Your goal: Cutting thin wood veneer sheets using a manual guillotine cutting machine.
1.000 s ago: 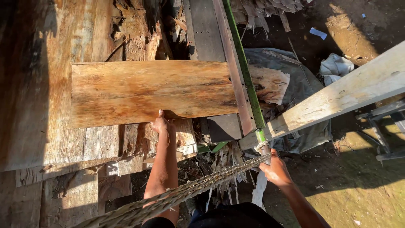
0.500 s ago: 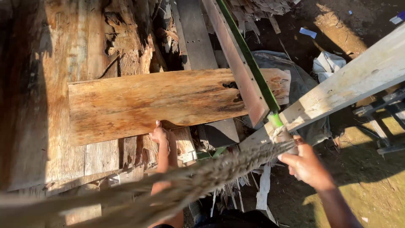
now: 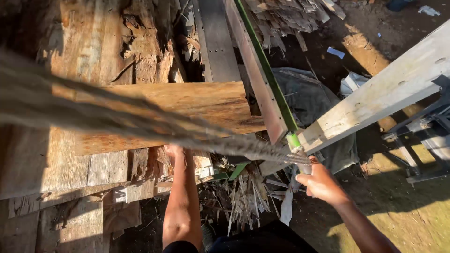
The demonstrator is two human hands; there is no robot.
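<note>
Right hand (image 3: 321,183): it is closing its fingers around the lower end of a handle, just under a green tube (image 3: 294,139), at the near right.
Rope (image 3: 140,124): a thick, blurred twisted rope is running from the left edge across to the right hand.
Left hand (image 3: 173,151): it is pressing on the near edge of the wooden slab (image 3: 187,110); the fingers are bent onto the edge, but I cannot tell whether they are clamping it.
Wooden slab: it is lying flat across older grey planks (image 3: 56,168), reaching right to the slanted rail (image 3: 262,79).
Scraps (image 3: 243,197): splinters are lying below, between the arms.
Pale beam (image 3: 389,91): it is crossing at the right.
Grey cloth (image 3: 309,100): it is lying farther, behind the rail.
</note>
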